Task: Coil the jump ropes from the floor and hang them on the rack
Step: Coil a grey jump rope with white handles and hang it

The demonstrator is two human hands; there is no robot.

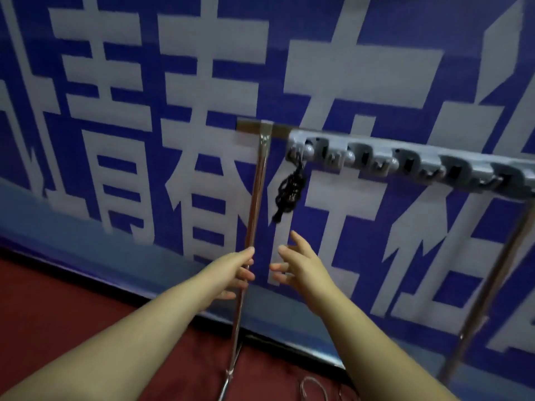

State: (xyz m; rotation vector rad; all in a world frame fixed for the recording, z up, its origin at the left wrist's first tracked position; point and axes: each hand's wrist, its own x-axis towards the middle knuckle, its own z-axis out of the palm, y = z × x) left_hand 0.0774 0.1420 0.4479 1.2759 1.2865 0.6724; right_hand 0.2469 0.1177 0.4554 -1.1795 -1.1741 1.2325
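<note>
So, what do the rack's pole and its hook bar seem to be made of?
The pole looks like polished metal, perhaps chromed: it shines with bright streaks. The hook bar looks like matte grey moulded plastic, with rounded clips; blur leaves this uncertain.

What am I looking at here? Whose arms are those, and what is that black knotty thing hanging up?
The camera sits on a person's head, so you see their own two arms reaching out. The left hand is by the shiny metal pole of a rack; whether it grips the pole is hard to tell. The right hand is open and holds nothing. The black knotty thing is a coiled jump rope, hanging from the first hook of the grey hook bar. Behind is a blue banner with big white letters. Another rope lies on the red floor.
</note>
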